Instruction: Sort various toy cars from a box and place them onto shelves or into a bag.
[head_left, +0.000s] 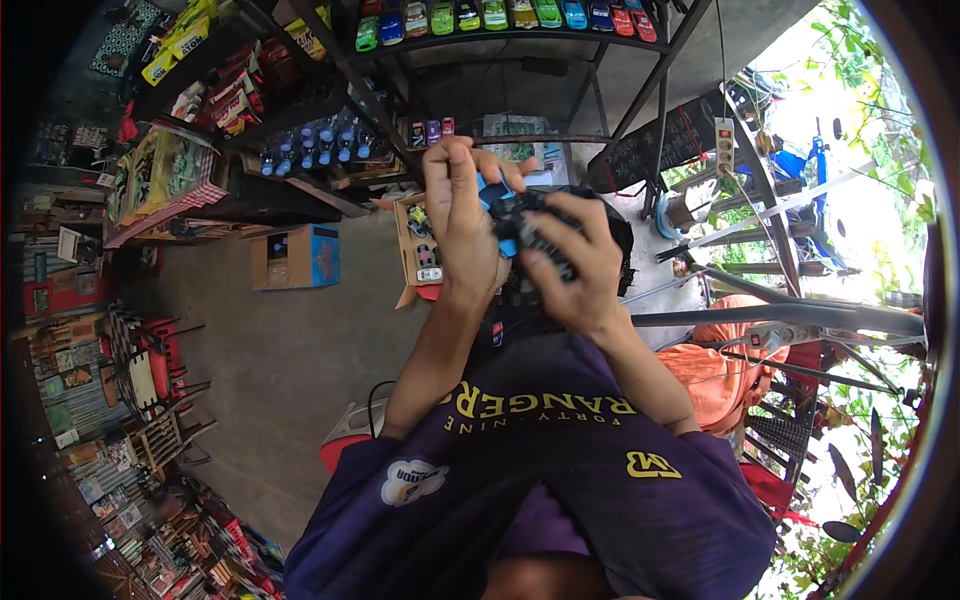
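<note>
In front of my chest I hold a small toy car (504, 214) that shows blue parts and a black underside. My left hand (461, 217) grips its blue end from the left, fingers partly bent and thumb raised. From the right, my right hand (577, 259) lays its curled fingers on the black parts, covering much of them. Whether the fingertips pinch a smaller piece cannot be made out. Just beyond my left wrist, an opened cardboard box (406, 255) contains several small toy vehicles and chassis.
Toy cars line a black metal shelf (510, 34) ahead. Water bottles (315, 142) and snack packets (232, 97) fill racks at the left. A blue-sided carton (322, 256) rests on the concrete floor (285, 360). At right are a metal bar (750, 315) with a power strip (780, 336) and orange cloth (720, 382).
</note>
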